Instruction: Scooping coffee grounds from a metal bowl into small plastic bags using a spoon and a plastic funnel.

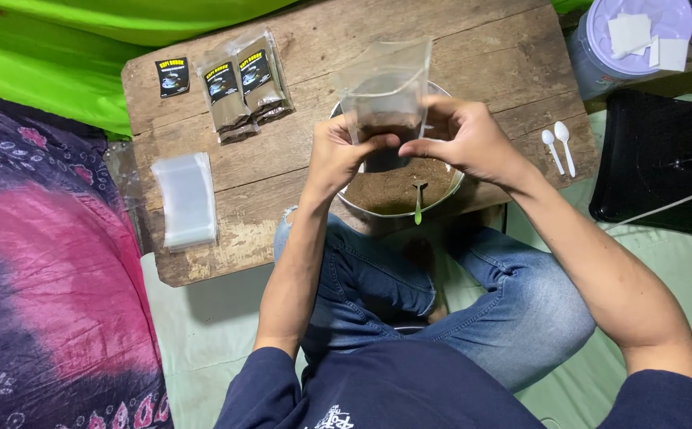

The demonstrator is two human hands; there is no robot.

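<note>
Clear plastic, the small pouch (383, 99) stands upright between both hands, its long axis vertical and its open mouth upward, held above the metal bowl of brown powder (397, 189) on the wooden bench (298, 151). The left hand (338, 155) and right hand (465, 139) meet at its lower part, fingers closed on it from either side, about equally near. Brown powder fills the pouch bottom, right at the fingertips. A green spoon (418, 202) rests in the bowl below.
</note>
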